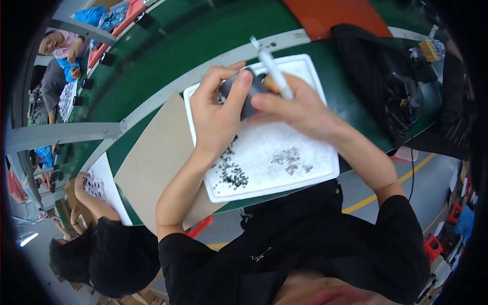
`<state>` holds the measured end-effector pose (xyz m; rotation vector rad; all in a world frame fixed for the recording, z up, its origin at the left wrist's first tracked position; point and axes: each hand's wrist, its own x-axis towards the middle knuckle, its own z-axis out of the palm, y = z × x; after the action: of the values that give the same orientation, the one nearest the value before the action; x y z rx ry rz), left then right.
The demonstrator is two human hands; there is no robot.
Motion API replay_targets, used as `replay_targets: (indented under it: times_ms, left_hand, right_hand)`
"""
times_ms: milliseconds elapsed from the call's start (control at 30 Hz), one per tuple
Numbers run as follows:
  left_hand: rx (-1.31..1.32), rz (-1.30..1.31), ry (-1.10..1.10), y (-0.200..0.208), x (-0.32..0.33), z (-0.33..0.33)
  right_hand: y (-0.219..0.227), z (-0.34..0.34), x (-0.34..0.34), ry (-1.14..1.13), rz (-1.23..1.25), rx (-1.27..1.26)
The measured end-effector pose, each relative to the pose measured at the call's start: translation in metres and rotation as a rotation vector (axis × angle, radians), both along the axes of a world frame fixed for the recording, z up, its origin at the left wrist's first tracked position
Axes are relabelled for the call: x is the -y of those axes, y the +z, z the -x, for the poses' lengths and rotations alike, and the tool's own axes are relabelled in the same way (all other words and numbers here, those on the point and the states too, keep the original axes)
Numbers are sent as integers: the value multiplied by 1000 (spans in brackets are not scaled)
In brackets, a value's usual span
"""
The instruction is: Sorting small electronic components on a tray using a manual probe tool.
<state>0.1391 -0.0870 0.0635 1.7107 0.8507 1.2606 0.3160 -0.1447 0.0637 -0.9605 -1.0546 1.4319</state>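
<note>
Over the far half of a white tray (259, 152), my left hand (213, 112) is closed round a dark grey block-like piece (249, 101), its thumb on top. My right hand (307, 112) grips a white pen-like tool (274, 73) that points up and away; its fingertips meet the right side of the grey piece. Motion blurs this hand and the tool, and the hands hide much of the piece. Small black parts (234, 178) lie scattered at the tray's near left. A loose patch of small silver-grey parts (290, 160) lies at its near right.
Left of the tray lies a tan board (150, 152) on the green table (173, 66). A black bag (363, 81) lies to the right, below an orange-red sheet (335, 18). A co-worker in black (124, 254) sits at the left; grey metal posts (61, 133) stand beyond.
</note>
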Motion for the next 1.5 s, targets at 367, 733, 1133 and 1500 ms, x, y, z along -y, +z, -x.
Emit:
replay_targets:
  times_ms: [367, 733, 1133, 1500]
  left_hand:
    - [144, 105, 23, 7, -15, 17]
    - [-80, 134, -37, 9, -57, 21]
    - [-884, -719, 514, -64, -381, -20]
    - [-884, -712, 399, -59, -451, -9]
  right_hand:
    - [17, -57, -31, -730, -156, -585]
    - [3, -45, -20, -404, 50, -312]
    - [3, -33, -12, -288, 237, -312]
    - [23, -33, -16, -284, 28, -88]
